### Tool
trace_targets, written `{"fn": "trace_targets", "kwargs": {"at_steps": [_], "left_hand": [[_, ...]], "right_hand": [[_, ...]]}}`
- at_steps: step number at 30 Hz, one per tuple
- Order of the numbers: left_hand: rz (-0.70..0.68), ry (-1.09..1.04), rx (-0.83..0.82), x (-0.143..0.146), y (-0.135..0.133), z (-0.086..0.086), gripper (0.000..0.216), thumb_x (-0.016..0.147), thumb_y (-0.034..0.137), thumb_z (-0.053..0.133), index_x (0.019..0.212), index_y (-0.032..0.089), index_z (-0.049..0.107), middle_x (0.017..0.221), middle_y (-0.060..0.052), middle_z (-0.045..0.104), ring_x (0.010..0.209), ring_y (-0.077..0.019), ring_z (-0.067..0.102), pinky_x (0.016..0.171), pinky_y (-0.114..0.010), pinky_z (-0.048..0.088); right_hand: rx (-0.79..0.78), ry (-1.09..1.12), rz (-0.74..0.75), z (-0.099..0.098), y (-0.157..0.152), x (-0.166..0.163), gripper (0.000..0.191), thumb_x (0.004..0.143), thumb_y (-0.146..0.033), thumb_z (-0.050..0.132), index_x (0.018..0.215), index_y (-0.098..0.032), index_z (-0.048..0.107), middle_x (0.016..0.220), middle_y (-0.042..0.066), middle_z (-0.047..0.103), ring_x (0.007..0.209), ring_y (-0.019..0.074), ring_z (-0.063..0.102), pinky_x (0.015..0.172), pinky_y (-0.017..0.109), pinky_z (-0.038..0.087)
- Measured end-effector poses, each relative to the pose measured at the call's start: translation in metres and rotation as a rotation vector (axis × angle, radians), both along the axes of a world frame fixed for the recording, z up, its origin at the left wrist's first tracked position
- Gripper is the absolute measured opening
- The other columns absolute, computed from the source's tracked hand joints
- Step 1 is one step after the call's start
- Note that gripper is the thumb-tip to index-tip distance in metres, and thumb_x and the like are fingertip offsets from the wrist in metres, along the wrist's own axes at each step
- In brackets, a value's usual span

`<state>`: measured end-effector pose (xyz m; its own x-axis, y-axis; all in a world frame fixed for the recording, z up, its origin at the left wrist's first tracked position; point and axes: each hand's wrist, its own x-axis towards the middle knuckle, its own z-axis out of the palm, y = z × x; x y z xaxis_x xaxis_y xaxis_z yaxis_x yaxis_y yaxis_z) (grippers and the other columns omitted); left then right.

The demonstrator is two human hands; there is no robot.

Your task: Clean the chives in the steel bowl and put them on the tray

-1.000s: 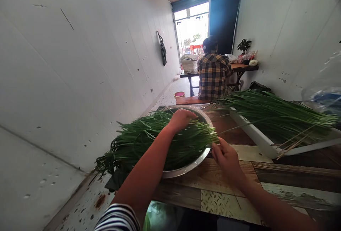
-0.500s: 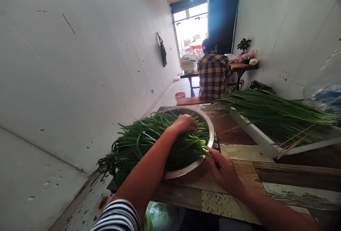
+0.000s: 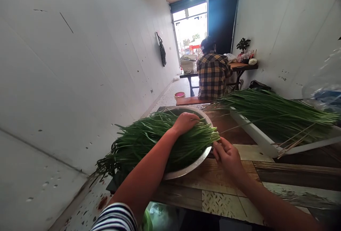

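A large heap of long green garlic chives (image 3: 151, 135) fills a metal basin (image 3: 190, 170), pale stem ends to the right and leaf tips drooping over the left side. My left hand (image 3: 185, 122) lies across the heap, its fingers curled closed on chives near the stem ends. At the basin's right rim, my right hand (image 3: 227, 156) pinches the cut ends of some chives between thumb and fingers. Part of what each hand grips is hidden behind the fingers.
More chives (image 3: 277, 106) lie in a white tray (image 3: 253, 131) at right, with thin wooden sticks (image 3: 298, 140) on its near corner. A clear plastic bag (image 3: 323, 89) is beyond. Ahead, a person in a plaid shirt (image 3: 212, 74) sits facing away. A white wall (image 3: 80, 64) rises at left.
The stem ends have shifted right, now reaching over the basin's rim. My right hand has moved slightly right and up with them; my left hand has moved slightly right.
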<state>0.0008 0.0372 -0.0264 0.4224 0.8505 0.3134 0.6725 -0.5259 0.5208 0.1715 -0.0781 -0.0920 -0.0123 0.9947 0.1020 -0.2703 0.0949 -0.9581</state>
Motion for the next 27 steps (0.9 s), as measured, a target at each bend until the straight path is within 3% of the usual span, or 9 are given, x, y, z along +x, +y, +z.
{"fn": "trace_targets", "kwargs": {"at_steps": [2, 6, 10, 27], "left_hand": [[-0.038, -0.061, -0.023, 0.002, -0.001, 0.0, 0.018, 0.076, 0.023, 0.061, 0.086, 0.019, 0.076, 0.099, -0.003, 0.073, 0.091, -0.0161, 0.066, 0.09, -0.026, 0.048], [0.041, -0.147, -0.114, 0.006, -0.004, 0.002, 0.019, 0.073, 0.028, 0.066, 0.085, 0.017, 0.076, 0.081, -0.002, 0.074, 0.079, -0.0162, 0.067, 0.08, -0.026, 0.051], [0.104, -0.214, -0.13, 0.008, -0.01, 0.005, 0.021, 0.072, 0.03, 0.066, 0.087, 0.019, 0.076, 0.083, -0.001, 0.075, 0.08, -0.0161, 0.067, 0.08, -0.025, 0.051], [0.164, -0.123, -0.032, 0.026, -0.026, 0.013, 0.017, 0.075, 0.026, 0.064, 0.083, 0.018, 0.077, 0.08, -0.002, 0.075, 0.078, -0.0161, 0.067, 0.077, -0.025, 0.051]], "right_hand": [[-0.043, 0.026, 0.002, 0.003, 0.002, 0.001, 0.026, 0.077, -0.042, 0.063, 0.082, -0.018, 0.054, 0.044, -0.009, 0.036, 0.04, 0.0059, 0.026, 0.039, 0.019, 0.017], [-0.082, 0.027, 0.001, 0.01, 0.001, 0.002, 0.028, 0.075, -0.044, 0.065, 0.08, -0.019, 0.053, 0.044, -0.009, 0.036, 0.04, 0.0054, 0.027, 0.038, 0.018, 0.018], [-0.081, -0.006, 0.031, 0.01, 0.001, 0.004, 0.026, 0.077, -0.043, 0.063, 0.08, -0.019, 0.053, 0.042, -0.009, 0.037, 0.039, 0.0054, 0.026, 0.037, 0.018, 0.018], [-0.064, 0.022, 0.057, 0.002, 0.006, 0.005, 0.029, 0.077, -0.044, 0.064, 0.078, -0.019, 0.05, 0.042, -0.01, 0.036, 0.039, 0.0045, 0.024, 0.038, 0.018, 0.015]]}}
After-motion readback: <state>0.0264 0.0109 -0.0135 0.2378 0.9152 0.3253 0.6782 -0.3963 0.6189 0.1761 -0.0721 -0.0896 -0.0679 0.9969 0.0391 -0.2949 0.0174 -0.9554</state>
